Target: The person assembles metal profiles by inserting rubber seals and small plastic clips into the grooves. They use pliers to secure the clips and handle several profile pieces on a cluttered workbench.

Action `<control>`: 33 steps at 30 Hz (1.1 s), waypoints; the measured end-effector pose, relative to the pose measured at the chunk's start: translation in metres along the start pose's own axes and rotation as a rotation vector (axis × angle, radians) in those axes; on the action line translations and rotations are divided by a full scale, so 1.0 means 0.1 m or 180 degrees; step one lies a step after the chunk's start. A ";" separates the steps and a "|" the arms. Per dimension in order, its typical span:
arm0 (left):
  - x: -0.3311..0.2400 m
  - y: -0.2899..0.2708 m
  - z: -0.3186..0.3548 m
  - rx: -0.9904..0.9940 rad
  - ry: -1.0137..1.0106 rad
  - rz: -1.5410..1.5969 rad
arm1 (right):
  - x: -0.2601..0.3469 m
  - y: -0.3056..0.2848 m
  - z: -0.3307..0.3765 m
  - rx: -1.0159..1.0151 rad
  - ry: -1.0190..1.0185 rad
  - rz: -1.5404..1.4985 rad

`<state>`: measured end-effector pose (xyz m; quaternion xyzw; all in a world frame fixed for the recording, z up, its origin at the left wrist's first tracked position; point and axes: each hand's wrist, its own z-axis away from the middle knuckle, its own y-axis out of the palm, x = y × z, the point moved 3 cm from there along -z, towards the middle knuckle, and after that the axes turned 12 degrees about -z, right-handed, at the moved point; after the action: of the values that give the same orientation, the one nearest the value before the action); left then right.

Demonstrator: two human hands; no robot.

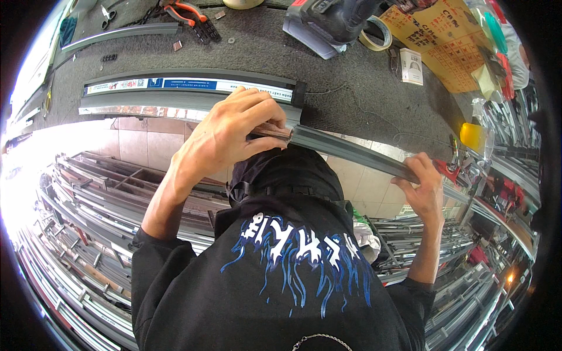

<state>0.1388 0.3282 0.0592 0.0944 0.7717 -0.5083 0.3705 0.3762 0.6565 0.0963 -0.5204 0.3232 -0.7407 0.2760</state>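
Observation:
My left hand point(231, 134) grips the near end of a long grey metal profile point(351, 152), fingers curled over its tip at the edge of the workbench point(351, 99). My right hand point(424, 187) holds the same profile farther along to the right, thumb on top. The profile runs slanted from centre down to the right, off the bench edge. Just behind my left hand lies another grey profile point(187, 88) with a white and blue label strip, flat on the bench.
On the dark felt bench top lie a power tool point(328, 23), a tape roll point(377, 32), orange-handled pliers point(187, 11), a small white box point(413, 65) and a brown card sheet point(439, 35). Stacks of metal profiles point(88, 234) fill the floor below on both sides.

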 end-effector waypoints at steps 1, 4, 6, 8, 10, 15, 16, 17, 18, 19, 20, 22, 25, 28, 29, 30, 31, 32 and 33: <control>0.01 -0.01 0.01 0.0091 0.0006 -0.0027 | 0.05 -0.03 0.00 -0.0015 -0.0075 0.0131; 0.02 -0.02 0.01 0.0036 0.0168 -0.0137 | 0.19 -0.13 0.01 -0.0071 -0.0186 0.0327; 0.02 -0.01 0.01 -0.0100 0.0258 -0.0183 | 0.26 -0.19 0.02 -0.0073 -0.0171 0.0487; 0.01 0.01 0.01 -0.0230 0.0292 -0.0203 | 0.32 -0.24 0.03 -0.0056 -0.0242 0.0566; 0.01 0.03 0.02 -0.0215 0.0276 -0.0185 | 0.34 -0.27 0.03 -0.0029 -0.0228 0.0561; -0.01 0.02 0.05 -0.0237 0.0366 -0.0244 | 0.27 -0.25 0.02 0.0078 -0.0136 0.0298; 0.00 0.01 0.06 -0.0266 0.0373 -0.0264 | 0.25 -0.23 0.01 0.0088 -0.0105 0.0295; 0.00 0.01 0.07 -0.0293 0.0373 -0.0286 | 0.24 -0.20 0.01 0.0103 -0.0077 0.0290; 0.01 0.01 0.08 -0.0277 0.0384 -0.0272 | 0.23 -0.18 0.00 0.0114 -0.0010 0.0274; 0.02 0.01 0.09 -0.0260 0.0393 -0.0260 | 0.24 -0.15 0.00 0.0109 -0.0084 0.0326; 0.02 0.01 0.10 -0.0244 0.0401 -0.0242 | 0.25 -0.14 0.00 0.0095 -0.0117 0.0365; 0.04 0.03 0.12 -0.0126 0.0200 -0.0093 | 0.31 -0.13 0.00 0.0051 -0.0188 0.0505; 0.06 0.05 0.13 -0.0090 0.0109 0.0073 | 0.43 -0.18 -0.02 0.0048 -0.0316 0.0644; 0.07 0.09 0.16 -0.0057 -0.0004 0.0070 | 0.54 -0.20 -0.09 0.0065 -0.0465 0.0950; 0.08 0.10 0.17 -0.0053 -0.0048 0.0026 | 0.58 -0.19 -0.12 0.0089 -0.0520 0.0939; 0.09 0.11 0.18 -0.0047 -0.0087 -0.0011 | 0.61 -0.17 -0.15 0.0090 -0.0574 0.0936; 0.11 0.12 0.18 -0.0058 -0.0103 -0.0063 | 0.63 -0.14 -0.17 0.0090 -0.0630 0.0930; 0.12 0.13 0.20 -0.0066 -0.0099 -0.0144 | 0.65 -0.12 -0.18 0.0093 -0.0594 0.0887; 0.14 0.13 0.21 -0.0101 -0.0060 -0.0387 | 0.66 -0.10 -0.19 0.0101 -0.0560 0.0846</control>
<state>0.1457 0.3125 0.0364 0.0367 0.7804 -0.5184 0.3477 0.3370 0.6178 0.1382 -0.5316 0.3520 -0.6542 0.4069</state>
